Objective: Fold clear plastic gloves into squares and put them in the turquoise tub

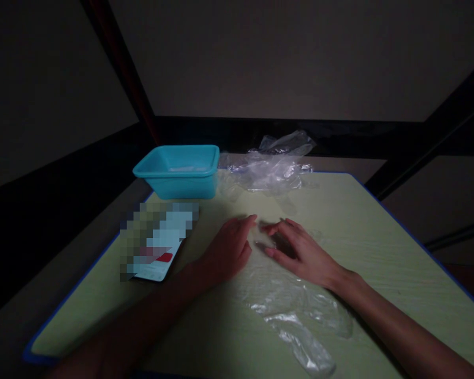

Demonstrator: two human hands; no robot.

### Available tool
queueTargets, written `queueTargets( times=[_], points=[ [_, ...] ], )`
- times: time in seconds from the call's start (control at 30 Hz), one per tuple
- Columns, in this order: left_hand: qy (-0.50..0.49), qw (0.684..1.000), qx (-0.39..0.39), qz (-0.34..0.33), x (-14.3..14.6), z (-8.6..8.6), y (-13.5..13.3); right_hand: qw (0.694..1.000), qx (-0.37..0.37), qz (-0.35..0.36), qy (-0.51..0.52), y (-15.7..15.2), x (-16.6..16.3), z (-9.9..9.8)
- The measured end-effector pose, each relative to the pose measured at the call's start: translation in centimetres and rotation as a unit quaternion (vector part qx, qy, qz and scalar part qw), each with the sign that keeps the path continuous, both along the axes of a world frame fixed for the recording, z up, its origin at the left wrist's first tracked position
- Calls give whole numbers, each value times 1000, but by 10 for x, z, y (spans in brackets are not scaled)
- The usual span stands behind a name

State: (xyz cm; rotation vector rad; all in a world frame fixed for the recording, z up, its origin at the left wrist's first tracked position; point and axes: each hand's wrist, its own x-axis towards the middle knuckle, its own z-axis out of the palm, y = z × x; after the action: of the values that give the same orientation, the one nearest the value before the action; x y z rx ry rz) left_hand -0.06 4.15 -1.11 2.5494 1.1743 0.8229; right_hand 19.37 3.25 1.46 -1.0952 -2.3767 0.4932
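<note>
My left hand (231, 247) is low over the middle of the table, index finger stretched forward and thumb apart from it. Facing it, my right hand (298, 250) has its thumb and fingers spread, with a gap between them. I see nothing held in either hand. Under and in front of my hands lies a thin, clear disposable plastic glove (296, 326), crumpled and flat. Its far part is faint against the table, so I cannot tell whether my fingertips touch it.
The pale table (379, 252) has a blue edge. A turquoise plastic basin (177, 184) stands at the back left, a heap of crumpled clear plastic (276, 166) at the back edge. A phone with a lit screen (154, 268), partly blurred out, lies on the left.
</note>
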Motion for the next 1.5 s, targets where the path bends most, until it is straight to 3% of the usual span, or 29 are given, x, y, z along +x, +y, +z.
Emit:
queueTargets(
  times=[0.37,0.6,0.8,1.03,1.13,1.3,1.4,1.5],
  points=[
    [51,999,1,-13,1,4,-1,986,10,130,-108,6,17,6],
    [12,998,39,-48,0,5,-2,983,15,170,-70,5,19,14],
    [29,989,14,-144,-1,9,-5,984,29,170,-53,4,19,17],
    [61,983,54,-166,-1,14,-7,989,35,137,-50,3,18,17],
    [45,986,46,-157,-6,19,-9,989,33,132,-49,-10,12,29],
    [31,988,-7,-149,-15,34,-8,972,-48,174,-150,-56,13,48],
    [50,983,-58,-164,-14,43,-12,976,-56,160,-137,-82,22,50],
    [64,967,-113,-220,-8,47,-21,983,-48,137,-112,-97,30,44]
  ],
)
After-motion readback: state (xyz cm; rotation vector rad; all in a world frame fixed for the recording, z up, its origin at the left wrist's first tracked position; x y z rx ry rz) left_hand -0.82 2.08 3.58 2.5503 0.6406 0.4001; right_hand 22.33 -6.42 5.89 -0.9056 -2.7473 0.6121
